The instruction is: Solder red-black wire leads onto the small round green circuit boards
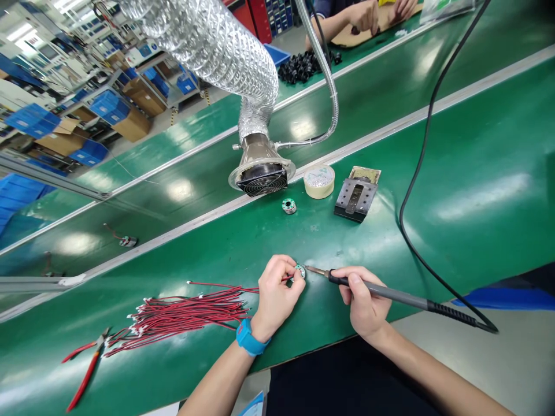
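Between the fingers of my left hand (280, 289) is a small round circuit board (300, 272), together with a red and black wire whose white connector end trails off to the left. My right hand (364, 300) grips a soldering iron (403, 296) like a pen. The iron's tip points left and lies at the board's right edge; whether it touches cannot be made out. A blue wristband (251, 337) circles my left wrist. Left of that hand lies a bundle of red and black wires (191, 312) with white connectors.
Red-handled pliers (90, 367) lie at the left. Above my hands hangs a fume extractor fan (262, 173) on a foil duct. Behind stand a tape roll (319, 181), another round part (288, 205) and a metal iron stand (356, 195). The iron's black cable (427, 127) loops right. A co-worker's hands (368, 17) are across.
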Demonstrator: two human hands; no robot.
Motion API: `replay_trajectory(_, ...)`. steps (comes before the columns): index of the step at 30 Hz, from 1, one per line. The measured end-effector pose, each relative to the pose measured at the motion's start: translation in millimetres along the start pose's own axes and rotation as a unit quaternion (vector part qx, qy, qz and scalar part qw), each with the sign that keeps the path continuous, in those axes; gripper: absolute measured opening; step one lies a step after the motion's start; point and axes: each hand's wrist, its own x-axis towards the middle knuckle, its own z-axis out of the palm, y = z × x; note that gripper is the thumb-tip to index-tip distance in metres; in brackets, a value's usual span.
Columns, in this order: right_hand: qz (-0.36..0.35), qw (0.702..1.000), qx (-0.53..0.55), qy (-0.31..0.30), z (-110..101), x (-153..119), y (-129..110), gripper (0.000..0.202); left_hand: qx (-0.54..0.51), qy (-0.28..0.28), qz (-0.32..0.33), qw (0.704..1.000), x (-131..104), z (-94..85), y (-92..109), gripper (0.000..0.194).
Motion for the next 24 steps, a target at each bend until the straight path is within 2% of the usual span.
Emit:
replay_trajectory(4, 0.011, 1.0, -0.009, 0.009, 0, 0, 2, 0.034, -0.001, -0.004, -0.005, 1.0, 0, -0.1, -1, 0.019)
replay_trajectory(13, -0.04, 0.997, -0.06, -0.012, 1, 4, 7, 0.029, 0.0, -0.003, 0.008, 1.0, -1, 2.7, -3, 0.022)
replay_trajectory(17, -0.03, 0.995, -0.096, -0.015, 8, 26, 10, 0.032, 0.059, -0.017, 0.012, 0.998, -2, -0.8, -3, 0.015)
replay_trajectory(20, -0.036, 0.988, -0.143, -0.036, 18, 53, 15, 0.04, 0.174, -0.078, 0.002, 0.982, -5, -3.7, -4, 0.045)
replay_trajectory(22, -0.063, 0.983, -0.167, -0.039, 25, 71, 23, 0.047, 0.222, -0.121, -0.002, 0.968, -7, -4.5, -4, 0.046)
replay_trajectory(24, -0.097, 0.979, -0.178, -0.031, 35, 88, 35, 0.055, 0.187, -0.118, 0.022, 0.975, -8, -6.5, -5, 0.044)
